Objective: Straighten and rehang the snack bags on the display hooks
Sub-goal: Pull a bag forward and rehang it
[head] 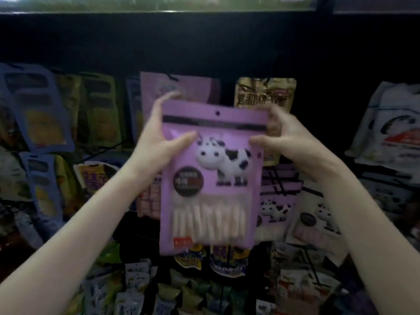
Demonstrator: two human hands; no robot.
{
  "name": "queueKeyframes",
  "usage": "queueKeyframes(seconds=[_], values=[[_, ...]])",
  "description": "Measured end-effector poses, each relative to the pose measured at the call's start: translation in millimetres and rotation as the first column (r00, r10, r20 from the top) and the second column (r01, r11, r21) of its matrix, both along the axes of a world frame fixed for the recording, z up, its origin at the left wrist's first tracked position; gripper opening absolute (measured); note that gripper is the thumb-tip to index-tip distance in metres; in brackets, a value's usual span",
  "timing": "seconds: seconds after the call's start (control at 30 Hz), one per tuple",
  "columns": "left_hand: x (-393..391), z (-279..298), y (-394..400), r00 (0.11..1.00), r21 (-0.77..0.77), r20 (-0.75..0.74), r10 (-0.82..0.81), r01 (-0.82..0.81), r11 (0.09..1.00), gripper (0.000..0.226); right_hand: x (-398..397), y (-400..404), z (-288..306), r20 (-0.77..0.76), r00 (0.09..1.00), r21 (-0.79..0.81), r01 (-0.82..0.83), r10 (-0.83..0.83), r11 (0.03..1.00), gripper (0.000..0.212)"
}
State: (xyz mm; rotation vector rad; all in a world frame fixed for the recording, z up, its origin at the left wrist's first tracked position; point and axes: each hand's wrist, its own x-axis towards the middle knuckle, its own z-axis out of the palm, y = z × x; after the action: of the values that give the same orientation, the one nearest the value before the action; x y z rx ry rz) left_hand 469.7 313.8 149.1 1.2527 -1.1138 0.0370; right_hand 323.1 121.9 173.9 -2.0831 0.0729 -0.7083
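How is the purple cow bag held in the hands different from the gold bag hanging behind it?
The purple plastic bag with the cartoon cow is gripped at its upper corners by the left hand and right hand, off any hook; the gold bag with dark lettering hangs on the display. The purple bag shows fully, with pale sticks through a clear window; the gold bag is partly hidden. Both are flat snack packets.

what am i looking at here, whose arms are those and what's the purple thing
There is one picture, taken by a camera worn on a person's head and looking forward at a shop display. The arms are that person's own. The left hand and right hand grip the upper corners of a purple snack bag with a cartoon cow on it, upright in front of the rack. Its hang hole is free, so it is not on a hook. More snack bags hang behind.
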Motion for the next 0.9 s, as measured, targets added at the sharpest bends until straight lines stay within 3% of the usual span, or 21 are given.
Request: queueKeyframes(seconds=[0.07,0.17,0.27,0.33,0.4,0.5,0.63,0.67,0.8,0.9], values=[[-19,-26,-17,0.99,0.133,0.13,-0.054,0.037,0.99,0.06,-25,-16,-28,-0.053,0.997,-0.066,0.055,-0.058,0.996,0.035],[-29,-71,-49,0.975,0.382,0.168,-0.144,0.07,0.922,0.043,-61,-34,-75,-0.174,0.972,-0.14,0.132,-0.156,0.981,0.031],[-35,-103,-81,0.96,0.661,0.187,-0.207,0.033,0.749,0.027,-85,-49,-128,-0.278,0.917,-0.196,0.238,-0.287,0.951,0.024],[-38,-120,-99,0.918,0.749,0.264,-0.295,-0.003,0.662,0.025,-91,-55,-155,-0.325,0.875,-0.208,0.305,-0.36,0.929,0.021],[-39,-128,-115,0.876,0.783,0.34,-0.342,-0.063,0.618,0.032,-89,-58,-170,-0.299,0.866,-0.203,0.352,-0.401,0.914,0.023],[-41,-126,-136,0.899,0.797,0.338,-0.278,-0.117,0.593,0.044,-75,-60,-169,-0.214,0.83,-0.153,0.492,-0.515,0.857,0.03],[-41,-118,-153,0.836,0.593,0.544,-0.064,-0.33,0.735,0.044,-52,-70,-162,-0.142,0.805,-0.059,0.574,-0.576,0.816,0.03],[-40,-117,-157,0.843,0.576,0.538,-0.026,-0.345,0.741,0.044,-46,-74,-162,-0.139,0.793,-0.066,0.59,-0.593,0.805,0.031],[-43,-118,-172,0.864,0.667,0.503,0.019,-0.403,0.627,0.034,-34,-87,-167,-0.15,0.786,-0.017,0.605,-0.6,0.796,0.031],[-50,-117,-176,0.862,0.627,0.504,0.049,-0.404,0.666,0.029,-35,-95,-170,-0.161,0.802,0.02,0.585,-0.575,0.811,0.024]])
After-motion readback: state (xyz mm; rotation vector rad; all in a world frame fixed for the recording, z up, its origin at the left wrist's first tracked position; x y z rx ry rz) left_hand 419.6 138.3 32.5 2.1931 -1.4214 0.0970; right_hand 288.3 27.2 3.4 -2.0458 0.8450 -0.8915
